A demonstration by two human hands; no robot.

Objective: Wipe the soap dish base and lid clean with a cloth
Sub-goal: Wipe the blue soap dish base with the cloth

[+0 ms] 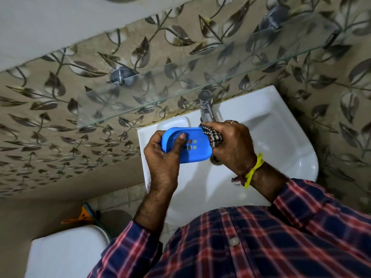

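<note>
There is one camera, worn on the person's head. It looks forward and steeply down, close over the white sink [281,125]. The wide view bends the edges, taking in the leaf-patterned wall [60,117] and the checked shirt [261,247].

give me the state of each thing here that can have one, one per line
blue plastic soap dish piece with square drain holes: held above the sink, tilted
checked cloth: bunched, pressed to the dish's right end
left hand: grips the dish, thumb inside
right hand: grips the cloth
chrome tap: no water seen running
white ceramic sink: no standing water seen
</note>
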